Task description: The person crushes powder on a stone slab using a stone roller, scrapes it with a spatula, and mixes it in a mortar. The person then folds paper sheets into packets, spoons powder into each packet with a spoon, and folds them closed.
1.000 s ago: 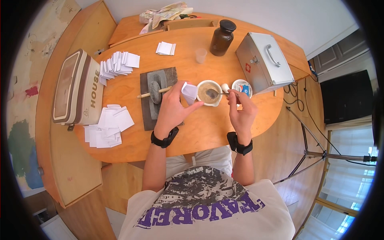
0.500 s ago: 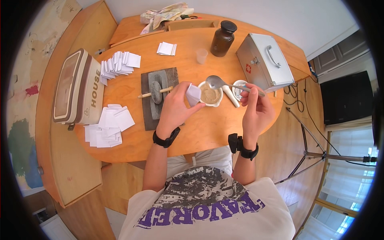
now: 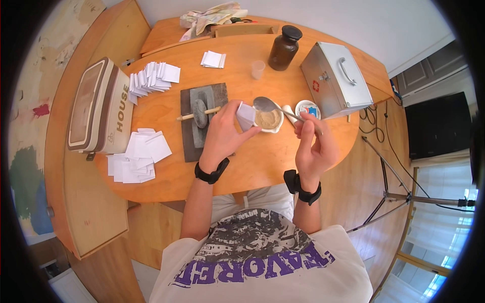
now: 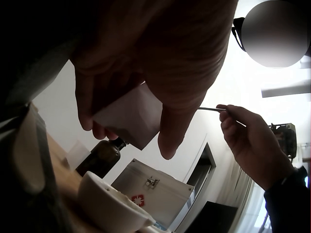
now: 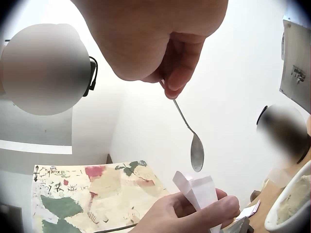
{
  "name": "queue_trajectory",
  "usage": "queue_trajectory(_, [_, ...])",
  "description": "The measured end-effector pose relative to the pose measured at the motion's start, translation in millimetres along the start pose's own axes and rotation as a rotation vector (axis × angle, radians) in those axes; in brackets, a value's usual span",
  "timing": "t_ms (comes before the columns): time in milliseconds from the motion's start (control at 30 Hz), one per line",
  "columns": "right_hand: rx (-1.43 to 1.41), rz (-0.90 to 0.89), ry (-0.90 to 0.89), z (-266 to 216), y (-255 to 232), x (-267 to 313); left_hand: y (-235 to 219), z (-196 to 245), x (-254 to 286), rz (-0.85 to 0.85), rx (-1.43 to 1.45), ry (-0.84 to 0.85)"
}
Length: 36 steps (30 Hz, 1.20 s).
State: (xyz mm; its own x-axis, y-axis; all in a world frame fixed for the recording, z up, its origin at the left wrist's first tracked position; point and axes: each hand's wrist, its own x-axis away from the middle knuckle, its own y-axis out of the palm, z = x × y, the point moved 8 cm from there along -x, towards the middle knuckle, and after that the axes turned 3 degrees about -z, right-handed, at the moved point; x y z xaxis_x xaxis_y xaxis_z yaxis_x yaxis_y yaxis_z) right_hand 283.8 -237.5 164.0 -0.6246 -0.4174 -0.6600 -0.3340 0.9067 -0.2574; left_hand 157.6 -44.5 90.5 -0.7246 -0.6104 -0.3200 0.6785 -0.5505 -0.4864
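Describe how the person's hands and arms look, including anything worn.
The left hand and right hand are bare; no gloves show. The forearms are uncovered too. Each wrist wears a black band with a chunky black block on it. No markings are readable on either.

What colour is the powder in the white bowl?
The powder is light brown, like sand. The head view shows it best.
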Motion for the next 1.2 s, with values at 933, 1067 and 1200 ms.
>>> queue_trajectory(933, [-0.224,0.089,0.366,41.0,-10.2,-8.3,4.3,-1.1,0.3,-0.017,-0.053,0.020])
queue_trajectory(1067, [-0.138,0.025,0.214,12.1,3.4,-4.7,4.0,0.3,-0.2,-0.018,-0.048,0.004])
queue_trajectory(1200, [0.117,-0.051,-0.167,-14.0,17.7,4.1,2.8,0.6,0.9,-0.004,-0.034,0.015])
